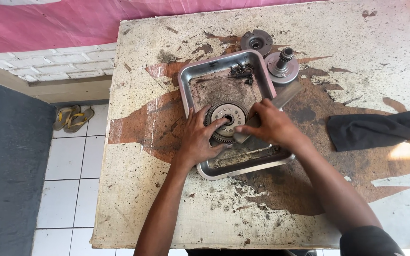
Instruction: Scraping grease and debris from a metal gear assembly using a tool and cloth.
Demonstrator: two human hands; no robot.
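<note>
Left hand [198, 140] is clamped over the near-left edge of the toothed round gear assembly [226, 119], fingers spread on its rim and face, pinning it flat in the steel tray [186, 80]. Right hand [272, 125] is closed around a flat grey metal tool [285, 96]; its blade runs from the upper right down toward the gear's hub, tip hidden under the fingers, so I cannot tell exactly where it bites. The gear sits mid-tray, slightly toward the near side, on a greasy floor; a small tangle of dark springs or clips [241, 71] lies in the tray's far corner. Outside the tray on the bench [167, 208]: a round dark disc part [256, 41] and a plate with a splined shaft standing up [282, 66], both just beyond the far-right corner. A dark rag [376, 130] is to the right, well apart from the tray. My read on doing this well: keep the left palm pressing straight down so the gear can't spin or skate on the oily tray, keep the thumb and fingertips clear of the tool's line, and work the tool with short controlled pushes rather than one hard lever, since a slip heads straight at the left fingers. Keeping everything over the tray means loose bits drop in with the springs and not onto the bench.
</note>
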